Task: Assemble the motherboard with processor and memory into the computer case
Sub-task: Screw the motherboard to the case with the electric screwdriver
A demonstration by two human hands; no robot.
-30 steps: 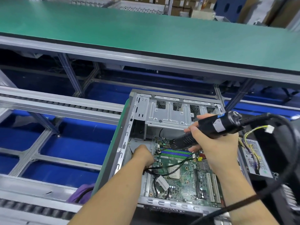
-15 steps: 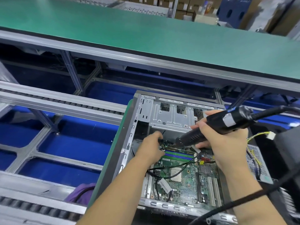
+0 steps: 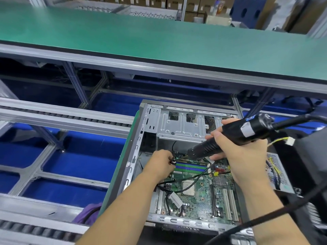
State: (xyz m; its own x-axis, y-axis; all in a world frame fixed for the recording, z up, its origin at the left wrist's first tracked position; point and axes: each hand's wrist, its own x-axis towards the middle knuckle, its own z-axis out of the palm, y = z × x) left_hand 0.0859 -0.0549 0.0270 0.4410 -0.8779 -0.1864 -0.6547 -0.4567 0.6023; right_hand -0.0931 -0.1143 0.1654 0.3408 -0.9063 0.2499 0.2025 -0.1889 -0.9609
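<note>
An open metal computer case (image 3: 134, 156) lies flat in front of me. Inside it sits the green motherboard (image 3: 200, 197), with the silver processor (image 3: 188, 189) at its middle and green and blue memory slots (image 3: 191, 166) along its far edge. My right hand (image 3: 240, 156) grips a black electric screwdriver (image 3: 230, 140), whose tip points left and down at the board's far left corner. There my left hand (image 3: 160, 163) pinches a small dark part at the tip; I cannot tell what it is.
Black cables (image 3: 187, 181) cross the board. A power supply (image 3: 276, 172) with yellow wires lies at the case's right side. The screwdriver's thick cord (image 3: 265, 216) loops past my right forearm. A green-topped bench (image 3: 159, 41) runs behind, roller rails (image 3: 53, 117) to the left.
My left hand has moved up from the board's left side to its far left corner. The screwdriver tip has come down to meet the fingers there.
</note>
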